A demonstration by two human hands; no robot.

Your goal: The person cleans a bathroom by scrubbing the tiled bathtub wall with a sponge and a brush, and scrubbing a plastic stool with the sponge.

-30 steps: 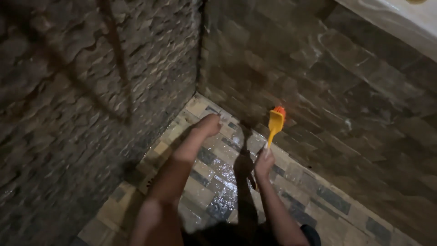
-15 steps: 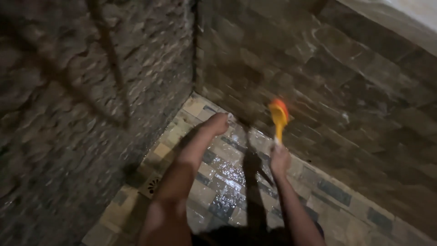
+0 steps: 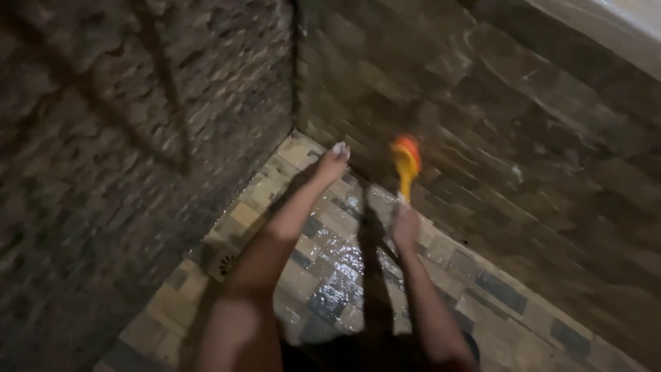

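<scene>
My right hand [image 3: 405,226] closes its grip on the yellow plastic brush with orange head [image 3: 406,160], now raised nearer the brown tiled wall [image 3: 482,103]. Left hand [image 3: 332,164], fingers extended and empty, has advanced toward that wall's corner.

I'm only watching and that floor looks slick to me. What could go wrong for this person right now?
1. The floor tiles shine wet, and the raised foot leaves the person balancing, so a slip seems possible.
2. The right hand holds the yellow brush by its handle close to the stone wall; wet fingers might lose their grip, or knuckles might scrape the wall.
</scene>
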